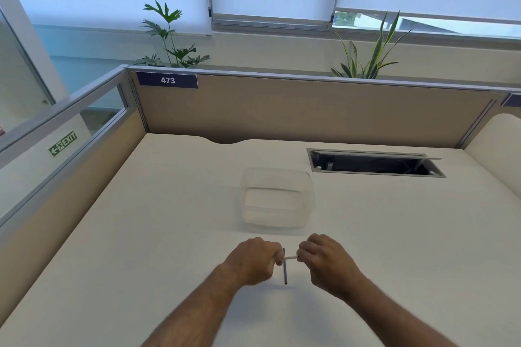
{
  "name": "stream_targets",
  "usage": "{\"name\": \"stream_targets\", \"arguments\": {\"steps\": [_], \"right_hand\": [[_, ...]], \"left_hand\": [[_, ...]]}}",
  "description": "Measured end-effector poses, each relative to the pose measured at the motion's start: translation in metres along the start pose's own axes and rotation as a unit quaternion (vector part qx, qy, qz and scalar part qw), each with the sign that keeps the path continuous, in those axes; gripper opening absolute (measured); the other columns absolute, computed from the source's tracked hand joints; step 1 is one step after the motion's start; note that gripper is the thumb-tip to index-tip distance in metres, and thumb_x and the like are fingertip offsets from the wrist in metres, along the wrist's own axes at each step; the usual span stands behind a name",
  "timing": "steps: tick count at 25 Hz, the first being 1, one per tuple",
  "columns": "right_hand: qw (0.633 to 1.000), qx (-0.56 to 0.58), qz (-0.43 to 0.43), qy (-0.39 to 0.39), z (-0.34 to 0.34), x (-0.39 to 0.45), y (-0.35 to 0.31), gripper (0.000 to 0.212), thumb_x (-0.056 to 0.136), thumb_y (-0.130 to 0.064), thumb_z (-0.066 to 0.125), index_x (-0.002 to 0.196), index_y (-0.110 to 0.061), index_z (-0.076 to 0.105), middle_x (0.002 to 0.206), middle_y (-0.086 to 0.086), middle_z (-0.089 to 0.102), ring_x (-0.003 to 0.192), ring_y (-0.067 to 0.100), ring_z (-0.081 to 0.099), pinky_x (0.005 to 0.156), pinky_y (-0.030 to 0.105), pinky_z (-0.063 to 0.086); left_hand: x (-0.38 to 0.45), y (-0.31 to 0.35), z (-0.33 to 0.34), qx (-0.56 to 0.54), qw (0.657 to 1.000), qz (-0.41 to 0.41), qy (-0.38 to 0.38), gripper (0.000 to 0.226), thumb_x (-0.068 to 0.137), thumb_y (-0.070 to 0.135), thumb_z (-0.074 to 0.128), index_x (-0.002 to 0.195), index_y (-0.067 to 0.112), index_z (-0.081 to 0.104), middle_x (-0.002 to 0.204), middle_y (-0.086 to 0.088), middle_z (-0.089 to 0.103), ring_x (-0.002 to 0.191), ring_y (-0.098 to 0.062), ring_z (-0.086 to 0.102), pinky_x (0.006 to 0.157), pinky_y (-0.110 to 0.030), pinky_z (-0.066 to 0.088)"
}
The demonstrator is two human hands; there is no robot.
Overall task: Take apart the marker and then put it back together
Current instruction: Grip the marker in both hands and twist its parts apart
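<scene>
Both hands hover just above the white desk [141, 234] near its front middle. Between them runs a short white marker piece [291, 257], lying sideways; my left hand [253, 260] grips its left end and my right hand [327, 262] grips its right end. A thin dark stick-like marker part [285, 267] points up and down between the hands, crossing the white piece next to my left fingers. Whether it is pinched by the left hand or standing loose I cannot tell. The ends of the white piece are hidden inside the fists.
A clear plastic container [277, 197] stands on the desk just beyond the hands. An open cable hatch [375, 163] is set in the desk at the back right. Beige partition walls close the back and left sides, with plants behind them.
</scene>
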State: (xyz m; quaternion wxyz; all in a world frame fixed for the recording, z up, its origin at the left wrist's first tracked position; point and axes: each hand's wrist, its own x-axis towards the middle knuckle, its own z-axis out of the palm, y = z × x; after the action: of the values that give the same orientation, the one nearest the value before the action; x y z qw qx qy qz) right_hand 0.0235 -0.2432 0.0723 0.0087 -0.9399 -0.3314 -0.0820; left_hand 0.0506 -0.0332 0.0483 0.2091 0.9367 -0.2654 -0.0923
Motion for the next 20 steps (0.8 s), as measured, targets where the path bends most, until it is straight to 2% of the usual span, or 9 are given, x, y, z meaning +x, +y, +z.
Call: {"name": "stream_targets", "arguments": {"steps": [2,4,6,9,11,14,18,20], "right_hand": [[0.997,0.025,0.043,-0.064,0.001,0.004,0.001,0.008,0.087,-0.015,0.064,0.087,-0.017,0.072,0.089,-0.003,0.072,0.084,0.022,0.062,0.066,0.032,0.051],[0.983,0.079,0.099,-0.132,0.001,0.009,0.005,0.018,0.096,-0.023,0.053,0.102,-0.018,0.070,0.107,-0.002,0.069,0.098,0.022,0.061,0.077,0.036,0.051],[0.972,0.118,0.123,-0.158,-0.002,0.014,0.007,0.020,0.098,-0.025,0.052,0.103,-0.016,0.069,0.110,0.000,0.068,0.099,0.023,0.061,0.081,0.037,0.051],[0.972,0.122,0.124,-0.159,-0.002,0.018,0.009,0.020,0.097,-0.019,0.053,0.083,-0.014,0.067,0.092,0.008,0.071,0.076,0.025,0.053,0.066,0.033,0.043],[0.975,0.105,0.136,-0.142,-0.001,0.018,0.008,0.020,0.094,-0.016,0.054,0.082,-0.014,0.070,0.083,0.009,0.072,0.069,0.022,0.046,0.061,0.031,0.039],[0.980,0.079,0.138,-0.119,-0.004,0.016,0.007,0.020,0.091,-0.012,0.055,0.084,-0.015,0.073,0.082,0.008,0.072,0.070,0.021,0.048,0.061,0.031,0.040],[0.989,0.048,0.111,-0.084,-0.006,0.011,0.004,0.020,0.092,-0.015,0.054,0.090,-0.018,0.074,0.090,0.001,0.075,0.087,0.021,0.058,0.065,0.031,0.045],[0.990,0.042,0.114,-0.075,-0.005,0.011,0.003,0.020,0.092,-0.017,0.054,0.092,-0.020,0.074,0.093,-0.001,0.075,0.090,0.020,0.059,0.065,0.031,0.045]], "left_hand": [[0.000,0.000,-0.003,0.022,0.999,0.022,0.024,0.022,0.090,0.046,0.054,0.101,0.029,0.063,0.089,-0.001,0.073,0.079,-0.024,0.063,0.067,-0.032,0.047],[0.000,0.000,0.000,0.074,0.995,0.057,0.039,0.023,0.091,0.044,0.055,0.106,0.028,0.063,0.096,0.001,0.072,0.085,-0.026,0.064,0.069,-0.033,0.048],[-0.001,0.000,0.004,0.117,0.988,0.076,0.060,0.024,0.096,0.041,0.049,0.107,0.026,0.064,0.097,0.000,0.070,0.083,-0.028,0.063,0.065,-0.033,0.045],[0.000,0.002,0.006,0.137,0.983,0.082,0.086,0.027,0.098,0.038,0.044,0.106,0.022,0.065,0.097,-0.001,0.068,0.077,-0.032,0.063,0.061,-0.034,0.045],[0.000,0.005,0.006,0.135,0.984,0.073,0.086,0.026,0.098,0.033,0.044,0.105,0.020,0.066,0.096,-0.002,0.068,0.078,-0.033,0.063,0.063,-0.035,0.048],[0.002,0.007,0.007,0.130,0.986,0.066,0.077,0.023,0.098,0.028,0.045,0.104,0.017,0.064,0.095,-0.006,0.069,0.080,-0.035,0.062,0.066,-0.038,0.048],[0.003,0.005,0.007,0.129,0.987,0.065,0.072,0.022,0.099,0.028,0.045,0.105,0.017,0.063,0.097,-0.006,0.069,0.082,-0.034,0.063,0.066,-0.038,0.047],[0.004,0.004,0.006,0.130,0.987,0.067,0.068,0.021,0.098,0.027,0.045,0.104,0.017,0.063,0.096,-0.006,0.069,0.082,-0.034,0.063,0.065,-0.037,0.046]]}}
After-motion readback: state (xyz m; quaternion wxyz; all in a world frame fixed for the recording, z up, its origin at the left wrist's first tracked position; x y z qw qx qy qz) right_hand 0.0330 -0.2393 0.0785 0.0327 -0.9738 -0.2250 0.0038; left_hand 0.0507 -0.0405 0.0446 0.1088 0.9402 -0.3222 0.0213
